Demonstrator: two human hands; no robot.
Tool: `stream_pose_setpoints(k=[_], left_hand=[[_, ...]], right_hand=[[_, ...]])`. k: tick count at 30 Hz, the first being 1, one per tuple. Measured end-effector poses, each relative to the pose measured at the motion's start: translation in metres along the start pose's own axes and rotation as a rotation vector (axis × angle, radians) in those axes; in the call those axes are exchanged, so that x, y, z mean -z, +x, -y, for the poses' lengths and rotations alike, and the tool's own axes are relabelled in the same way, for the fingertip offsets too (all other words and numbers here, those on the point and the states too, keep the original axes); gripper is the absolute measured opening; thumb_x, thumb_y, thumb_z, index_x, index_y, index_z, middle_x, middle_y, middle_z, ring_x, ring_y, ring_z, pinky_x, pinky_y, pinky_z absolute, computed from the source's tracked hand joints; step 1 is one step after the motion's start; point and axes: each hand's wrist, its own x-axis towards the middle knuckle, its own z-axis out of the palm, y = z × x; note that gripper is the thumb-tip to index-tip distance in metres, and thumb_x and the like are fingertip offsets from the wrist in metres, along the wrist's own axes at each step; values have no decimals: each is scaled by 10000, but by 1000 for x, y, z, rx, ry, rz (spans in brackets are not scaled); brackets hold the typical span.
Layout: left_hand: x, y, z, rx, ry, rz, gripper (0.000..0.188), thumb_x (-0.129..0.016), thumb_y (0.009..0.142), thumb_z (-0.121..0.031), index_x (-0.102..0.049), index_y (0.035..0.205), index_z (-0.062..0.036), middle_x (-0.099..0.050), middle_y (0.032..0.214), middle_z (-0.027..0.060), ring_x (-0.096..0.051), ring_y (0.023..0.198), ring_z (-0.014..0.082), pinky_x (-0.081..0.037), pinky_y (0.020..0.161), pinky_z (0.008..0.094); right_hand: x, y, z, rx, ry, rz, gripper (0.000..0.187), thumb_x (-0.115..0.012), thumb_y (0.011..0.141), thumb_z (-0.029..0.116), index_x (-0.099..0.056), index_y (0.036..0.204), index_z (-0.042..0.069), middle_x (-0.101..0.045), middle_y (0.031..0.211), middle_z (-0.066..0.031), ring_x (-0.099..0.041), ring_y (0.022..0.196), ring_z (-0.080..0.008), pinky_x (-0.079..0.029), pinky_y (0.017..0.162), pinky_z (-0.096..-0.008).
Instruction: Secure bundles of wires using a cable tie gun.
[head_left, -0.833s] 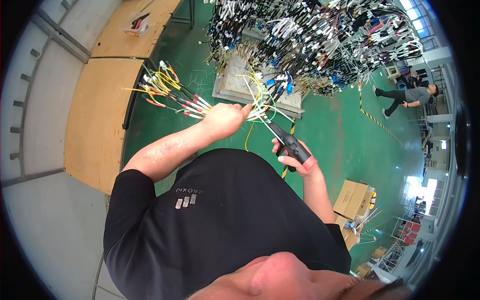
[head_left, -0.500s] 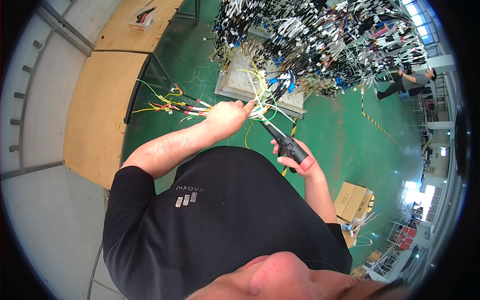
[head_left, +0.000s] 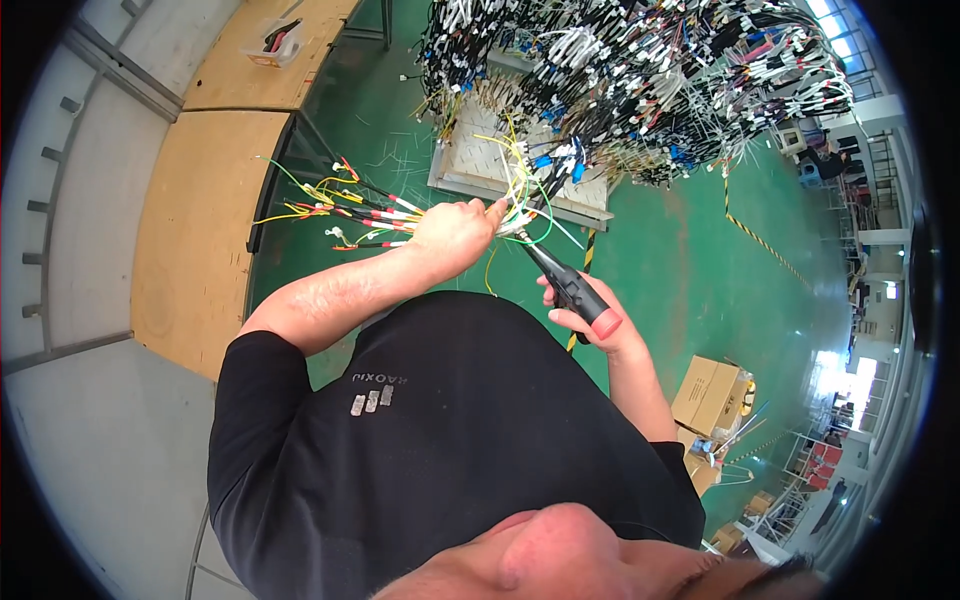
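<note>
My left hand [head_left: 455, 238] is closed around a bundle of wires [head_left: 395, 213], its index finger reaching toward the right. Loose yellow, green, red and black ends with white sleeves fan out to the left of the fist. More yellow, white and green wires loop out on its right side. My right hand [head_left: 622, 318] grips a black pistol-shaped cable tie gun [head_left: 572, 290] with a red end cap. The gun's narrow nose touches or nearly touches the bundle just right of my left hand. A thin white strip [head_left: 562, 230] sticks out beside the nose.
Ahead, a dense mass of hanging wire harnesses [head_left: 640, 80] stands over a metal platform [head_left: 460, 165]. Wooden tables [head_left: 205, 220] run along the left, with a clear box [head_left: 272, 45] of tools. Cardboard boxes [head_left: 708, 395] lie at the right on the green floor [head_left: 660, 260].
The cable tie gun and my right hand have shifted slightly left. The wire ends left of my fist have spread a little. The person at the far right is gone from that spot.
</note>
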Motion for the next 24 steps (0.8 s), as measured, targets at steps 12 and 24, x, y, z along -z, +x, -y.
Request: stream_pose_setpoints(k=[12, 24], left_hand=[[-8, 7, -11, -36, 80, -90, 613, -605, 945, -92, -535, 1554, -102, -672, 948, 108, -746, 801, 273, -618, 665, 422], [-15, 21, 12, 21, -351, -159, 596, -649, 880, -71, -606, 1473, -104, -733, 1033, 156, -744, 926, 391, -606, 821, 491]], right_hand=[[-8, 11, -77, 108, -113, -223, 223, -829, 905, 201, -701, 955, 25, -650, 762, -30, -573, 700, -123, -506, 706, -323], [15, 3, -93, 199, 95, -147, 500, -799, 842, 25, -632, 1313, 46, -658, 1197, -71, -654, 1114, -219, -527, 1015, -357]])
